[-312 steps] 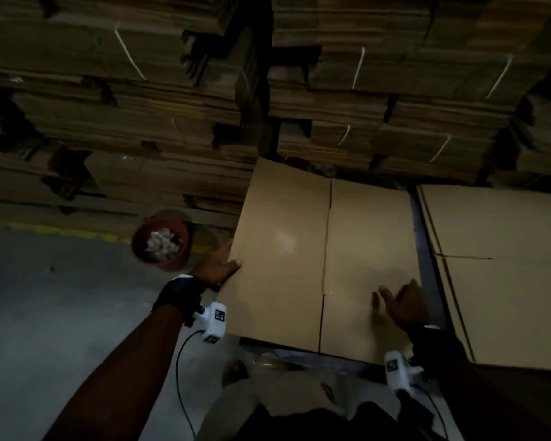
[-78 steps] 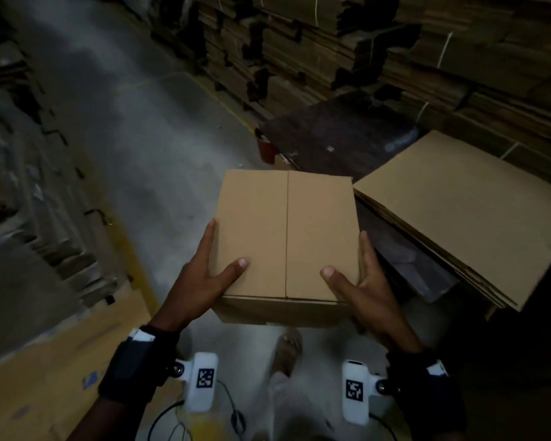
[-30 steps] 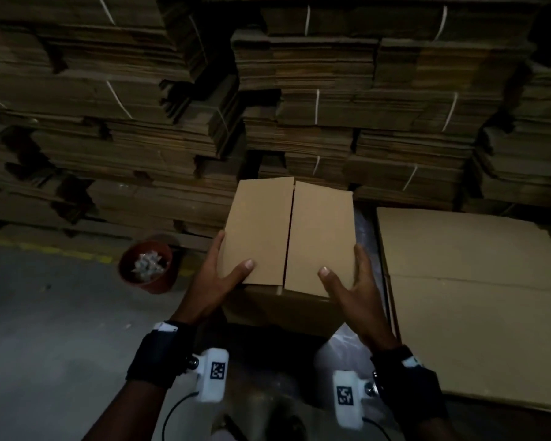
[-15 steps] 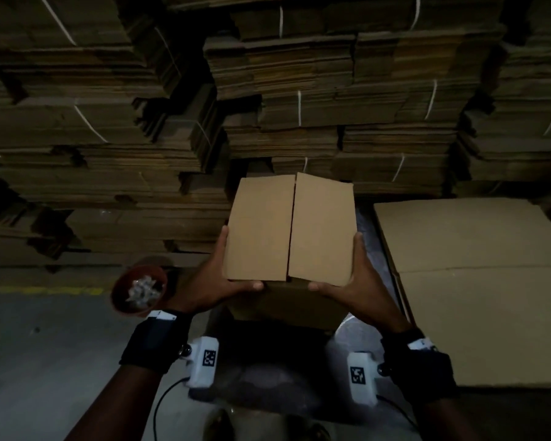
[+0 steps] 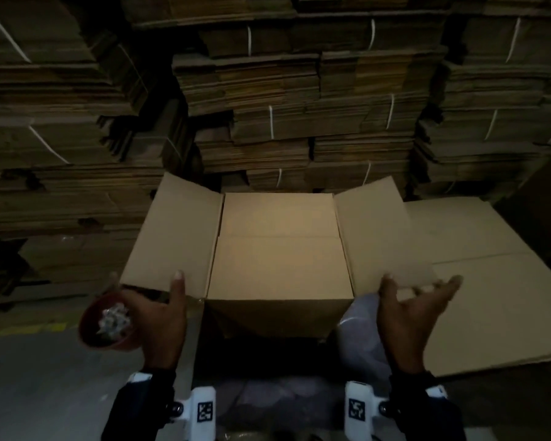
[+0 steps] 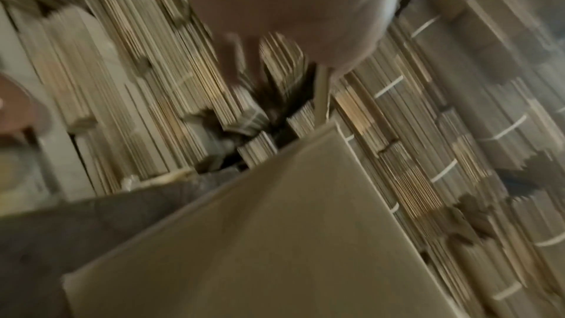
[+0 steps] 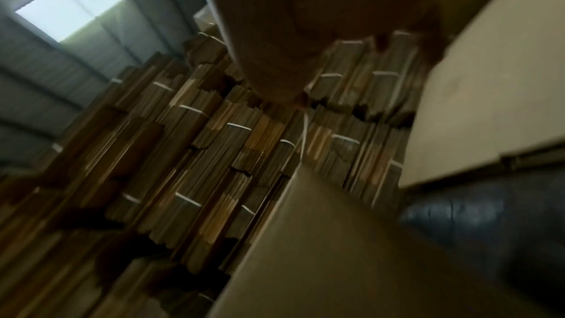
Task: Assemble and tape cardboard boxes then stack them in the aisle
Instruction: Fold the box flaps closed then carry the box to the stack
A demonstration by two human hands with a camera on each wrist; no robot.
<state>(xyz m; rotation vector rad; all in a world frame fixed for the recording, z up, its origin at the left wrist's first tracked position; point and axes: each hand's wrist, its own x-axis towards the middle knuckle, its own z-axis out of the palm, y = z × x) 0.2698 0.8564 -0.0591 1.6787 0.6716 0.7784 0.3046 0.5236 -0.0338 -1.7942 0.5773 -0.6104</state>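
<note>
Where the yellow floor line (image 5: 23, 329) runs along the far left, a red bucket (image 5: 107, 326) filled with pale scraps is seen on the grey floor, partly covered by the left hand (image 5: 159, 316). That hand is held palm up beneath the near edge of the left flap (image 5: 172, 237) of the cardboard box (image 5: 280, 268); its thumb is laid on top of the flap and the fingers are hidden below, so the flap appears pinched, though the left wrist view is too blurred to confirm it. The box is placed upright in the middle, on a dark surface in front of the bundled stacks of flat cardboard (image 5: 299, 116). Its two inner flaps are folded shut and meet in a seam across the top, while both outer flaps are spread wide. Under the near corner of the right flap (image 5: 382, 237) the right hand (image 5: 407, 313) is held palm up with fingers spread and nearly straight; nothing is gripped, and whether the flap is touched cannot be told. Farther right, a pile of flat cardboard sheets (image 5: 497, 297) is laid beside the box.
</note>
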